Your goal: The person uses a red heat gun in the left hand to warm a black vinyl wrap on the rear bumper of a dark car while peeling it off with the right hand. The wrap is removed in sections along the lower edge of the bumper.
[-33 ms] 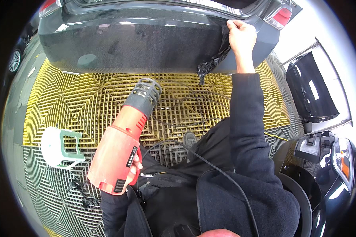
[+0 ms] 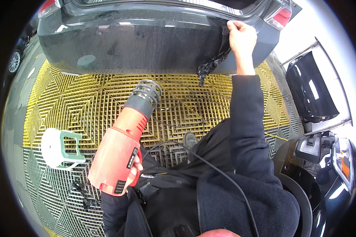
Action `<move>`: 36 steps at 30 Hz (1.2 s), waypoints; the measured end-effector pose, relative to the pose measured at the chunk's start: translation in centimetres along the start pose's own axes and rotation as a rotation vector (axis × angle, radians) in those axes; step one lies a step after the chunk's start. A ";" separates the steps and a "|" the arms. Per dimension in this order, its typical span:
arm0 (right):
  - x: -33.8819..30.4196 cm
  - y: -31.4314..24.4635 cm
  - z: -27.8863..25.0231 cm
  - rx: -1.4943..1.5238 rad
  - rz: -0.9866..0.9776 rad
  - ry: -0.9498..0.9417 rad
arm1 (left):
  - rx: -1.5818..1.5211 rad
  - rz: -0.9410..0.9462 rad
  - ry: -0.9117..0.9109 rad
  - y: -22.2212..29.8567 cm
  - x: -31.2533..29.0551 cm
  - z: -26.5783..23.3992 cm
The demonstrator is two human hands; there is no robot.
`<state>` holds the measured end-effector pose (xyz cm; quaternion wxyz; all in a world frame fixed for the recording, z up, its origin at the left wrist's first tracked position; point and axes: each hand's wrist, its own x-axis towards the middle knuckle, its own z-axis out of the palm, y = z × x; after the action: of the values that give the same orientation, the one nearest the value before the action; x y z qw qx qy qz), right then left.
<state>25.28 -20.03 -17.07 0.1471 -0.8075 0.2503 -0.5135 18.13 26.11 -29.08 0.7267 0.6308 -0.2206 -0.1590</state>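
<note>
Black film [image 2: 209,66] is pinched by the right hand [image 2: 243,38], likely for tension, while the left hand [image 2: 134,173] grips a red heat gun [image 2: 115,157].

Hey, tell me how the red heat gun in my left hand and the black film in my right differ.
The red heat gun has a bulky, rigid body; the black film is thin and crumpled.
The red heat gun slants with its caged nozzle toward the bumper, apart from it; the black film hangs down against the bumper.
Both are held in one hand each.
</note>
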 end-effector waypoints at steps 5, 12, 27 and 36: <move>0.7 0.6 -0.3 0.052 0.009 -0.093 | -0.011 -0.093 0.012 0.6 0.6 -0.2; 3.2 0.7 -0.8 -0.230 -0.124 -0.357 | -0.196 -0.488 0.175 1.3 1.0 -0.5; 5.5 -1.1 0.4 -0.605 -0.277 -0.532 | -0.048 0.088 -0.229 -1.4 0.3 -2.1; 5.7 0.8 0.0 -0.366 -0.367 -0.460 | -0.012 -0.185 -0.075 -0.5 0.8 0.0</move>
<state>27.11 -23.88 -13.14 -0.0424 -0.9467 0.1490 -0.2824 18.88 25.60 -29.48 0.7039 0.6378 -0.1876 -0.2503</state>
